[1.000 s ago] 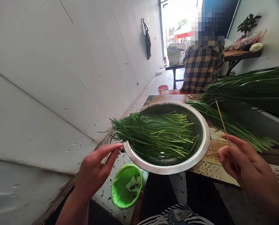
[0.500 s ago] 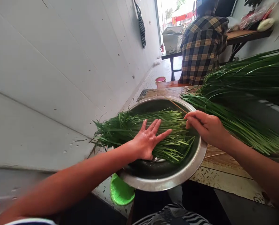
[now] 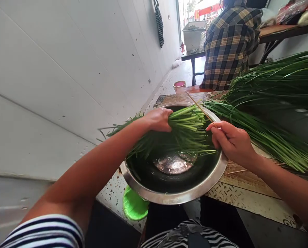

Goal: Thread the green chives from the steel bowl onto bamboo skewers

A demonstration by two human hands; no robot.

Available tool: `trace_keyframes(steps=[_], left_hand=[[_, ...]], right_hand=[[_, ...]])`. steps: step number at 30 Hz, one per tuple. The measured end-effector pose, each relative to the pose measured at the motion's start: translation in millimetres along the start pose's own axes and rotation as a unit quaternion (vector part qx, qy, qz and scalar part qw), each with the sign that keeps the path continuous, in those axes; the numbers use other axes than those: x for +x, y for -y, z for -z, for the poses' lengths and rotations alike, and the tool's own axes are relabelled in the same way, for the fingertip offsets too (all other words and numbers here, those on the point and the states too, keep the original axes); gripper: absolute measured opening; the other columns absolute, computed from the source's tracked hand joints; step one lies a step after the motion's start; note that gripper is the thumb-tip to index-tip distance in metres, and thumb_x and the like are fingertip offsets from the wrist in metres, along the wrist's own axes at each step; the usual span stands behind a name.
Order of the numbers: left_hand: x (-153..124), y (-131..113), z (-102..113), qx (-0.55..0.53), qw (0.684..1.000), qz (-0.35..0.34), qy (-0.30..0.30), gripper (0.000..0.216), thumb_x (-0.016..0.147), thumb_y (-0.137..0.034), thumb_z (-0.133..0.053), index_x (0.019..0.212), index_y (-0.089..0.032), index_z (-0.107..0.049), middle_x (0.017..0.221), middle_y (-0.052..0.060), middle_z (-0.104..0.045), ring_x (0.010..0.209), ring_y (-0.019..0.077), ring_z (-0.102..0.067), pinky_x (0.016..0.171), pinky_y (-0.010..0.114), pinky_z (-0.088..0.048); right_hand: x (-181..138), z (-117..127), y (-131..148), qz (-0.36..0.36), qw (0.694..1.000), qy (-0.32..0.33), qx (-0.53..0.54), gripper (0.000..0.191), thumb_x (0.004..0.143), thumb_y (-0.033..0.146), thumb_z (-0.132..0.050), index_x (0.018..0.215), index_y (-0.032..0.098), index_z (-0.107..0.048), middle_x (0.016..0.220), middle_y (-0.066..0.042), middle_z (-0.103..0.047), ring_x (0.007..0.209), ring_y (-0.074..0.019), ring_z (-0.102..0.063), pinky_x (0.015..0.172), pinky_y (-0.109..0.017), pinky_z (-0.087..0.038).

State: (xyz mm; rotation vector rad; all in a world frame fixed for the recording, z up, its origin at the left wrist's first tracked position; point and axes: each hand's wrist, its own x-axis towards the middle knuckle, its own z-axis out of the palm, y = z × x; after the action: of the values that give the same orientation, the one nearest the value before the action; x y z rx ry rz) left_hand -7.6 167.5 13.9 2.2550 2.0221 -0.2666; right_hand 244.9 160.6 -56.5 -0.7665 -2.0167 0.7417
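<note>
My left hand (image 3: 159, 119) is closed around a bunch of garlic chives (image 3: 187, 125), its pale cut ends pointing right and its leaves trailing left. The bunch is partly lifted over a metal basin (image 3: 169, 198), whose shiny bottom shows below with a little water in it. Between thumb and fingers, my right hand (image 3: 231, 139) pinches a thin brown strip (image 3: 199, 106), like a stalk or tie, which slants up to the left over the basin's far rim. That hand is at the right rim.
More garlic chives (image 3: 278, 141) lie on the wood-patterned table (image 3: 239, 168) at the right. A green bowl-like object (image 3: 135, 205) sits below the basin's left side. Ahead, a person in a plaid shirt (image 3: 225, 51) has their back to me. A white wall (image 3: 66, 69) runs along the left.
My left hand lay spread flat on the chives; now it grips the bunch and has raised it toward the far side, baring the basin's bottom. My right hand still pinches the strip.
</note>
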Motion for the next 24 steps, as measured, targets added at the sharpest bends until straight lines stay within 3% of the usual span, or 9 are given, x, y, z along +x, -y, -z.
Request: trace_keyframes(steps=[4, 8, 11, 13, 15, 18, 21, 24], left_hand=[[22, 7, -27, 0.019, 0.999, 0.034, -0.037, 0.076, 0.063, -0.033, -0.066, 0.133, -0.016, -0.044, 0.122, 0.013, -0.058, 0.111, 0.0281, -0.054, 0.093, 0.033, -0.042], [22, -5, -54, 0.029, 0.999, 0.019, 0.003, 0.101, 0.062, -0.036, -0.066, 0.147, -0.011, -0.018, 0.138, 0.022, -0.044, 0.124, 0.0373, -0.044, 0.103, 0.052, -0.031], [13, -10, -42, 0.024, 0.998, 0.025, 0.053, 0.12, 0.054, -0.041, -0.073, 0.149, -0.015, -0.005, 0.15, 0.023, -0.026, 0.135, 0.0408, -0.028, 0.108, 0.062, -0.015], [5, -11, -24, 0.01, 0.998, 0.016, 0.055, 0.125, 0.051, -0.04, -0.075, 0.15, -0.016, -0.001, 0.153, 0.023, -0.018, 0.138, 0.0405, -0.021, 0.108, 0.063, -0.011], [-1, -10, -7, -0.03, 0.999, -0.023, 0.015, 0.119, 0.054, -0.04, -0.074, 0.15, -0.02, -0.007, 0.153, 0.019, -0.021, 0.138, 0.0379, -0.023, 0.109, 0.058, -0.018], [-3, -14, 9, -0.119, 0.983, -0.081, -0.114, 0.081, 0.065, -0.039, -0.069, 0.14, -0.024, -0.04, 0.14, 0.012, -0.047, 0.126, 0.0313, -0.042, 0.102, 0.046, -0.033], [1, -26, 13, -0.25, 0.943, -0.073, -0.207, 0.035, 0.08, -0.037, -0.054, 0.105, -0.019, -0.069, 0.1, 0.01, -0.069, 0.093, 0.0217, -0.059, 0.083, 0.035, -0.045], [3, -40, 9, -0.427, 0.877, -0.057, -0.213, 0.031, 0.084, -0.037, -0.052, 0.083, -0.014, -0.072, 0.074, 0.007, -0.067, 0.065, 0.0125, -0.056, 0.063, 0.026, -0.044]], right_hand=[[1, -1, 0, -0.01, 1.0, -0.001, 0.004, 0.021, 0.094, 0.029, -0.043, 0.095, 0.018, -0.061, 0.05, 0.006, -0.049, 0.043, -0.0064, -0.042, 0.046, -0.019, -0.035], [3, 2, 2, -0.025, 0.999, 0.015, 0.02, 0.022, 0.094, 0.031, -0.043, 0.095, 0.018, -0.062, 0.051, 0.006, -0.05, 0.044, -0.0063, -0.043, 0.045, -0.019, -0.035], [6, 10, 13, -0.067, 0.996, 0.013, 0.054, 0.026, 0.093, 0.035, -0.045, 0.096, 0.018, -0.064, 0.057, 0.003, -0.055, 0.047, -0.0071, -0.047, 0.044, -0.019, -0.036], [7, 18, 27, -0.101, 0.992, -0.005, 0.074, 0.027, 0.092, 0.038, -0.048, 0.095, 0.018, -0.066, 0.061, 0.002, -0.057, 0.049, -0.0077, -0.048, 0.044, -0.02, -0.037], [7, 25, 42, -0.138, 0.985, -0.009, 0.104, 0.03, 0.092, 0.04, -0.046, 0.1, 0.018, -0.065, 0.055, 0.002, -0.055, 0.043, -0.0075, -0.044, 0.04, -0.02, -0.035], [7, 27, 58, -0.185, 0.97, 0.018, 0.158, 0.039, 0.091, 0.041, -0.045, 0.119, 0.016, -0.055, 0.046, 0.005, -0.051, 0.033, -0.0069, -0.036, 0.034, -0.02, -0.027], [7, 20, 59, -0.212, 0.959, 0.061, 0.176, 0.05, 0.087, 0.04, -0.049, 0.127, 0.012, -0.046, 0.048, 0.005, -0.054, 0.032, -0.0064, -0.034, 0.033, -0.02, -0.024], [10, 12, 53, -0.206, 0.962, 0.088, 0.154, 0.049, 0.083, 0.039, -0.053, 0.123, 0.01, -0.051, 0.054, 0.004, -0.055, 0.035, -0.005, -0.033, 0.034, -0.019, -0.024]])
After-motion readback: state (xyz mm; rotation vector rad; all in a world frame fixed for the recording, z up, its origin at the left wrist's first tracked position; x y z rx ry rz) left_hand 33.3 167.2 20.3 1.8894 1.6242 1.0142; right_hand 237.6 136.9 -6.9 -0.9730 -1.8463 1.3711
